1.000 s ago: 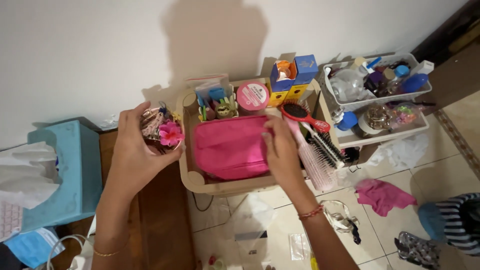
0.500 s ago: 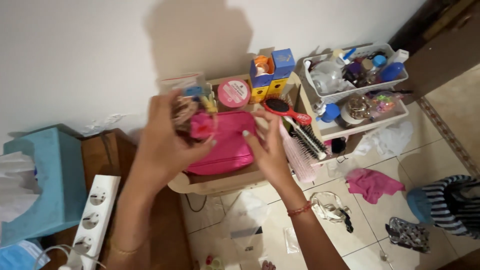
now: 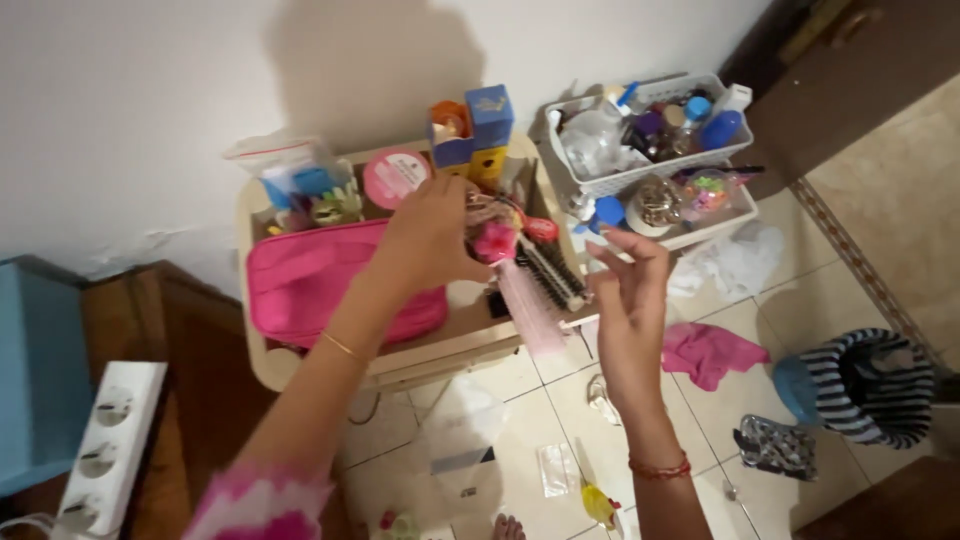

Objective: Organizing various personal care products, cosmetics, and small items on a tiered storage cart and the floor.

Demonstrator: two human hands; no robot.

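My left hand (image 3: 432, 236) reaches across a beige tray (image 3: 262, 365) and grips a cup of hair accessories with a pink flower clip (image 3: 493, 240), held over the hairbrushes (image 3: 545, 272) at the tray's right end. A pink zip pouch (image 3: 315, 280) lies flat in the tray, left of that hand. My right hand (image 3: 630, 300) hovers to the right of the tray with its fingers spread and nothing in it. A round pink jar (image 3: 395, 177) and blue and yellow boxes (image 3: 478, 130) stand along the tray's back edge.
A white basket of bottles (image 3: 640, 135) stands on a white tray (image 3: 735, 205) at the right. On the tiled floor lie a pink cloth (image 3: 708, 352), white plastic bags (image 3: 740, 262) and a striped garment (image 3: 870, 385). A white power strip (image 3: 105, 445) lies at lower left.
My left hand has carried the cup of hair accessories from the tray's left side across to its right end. My right hand has lifted off the pink pouch and moved right.
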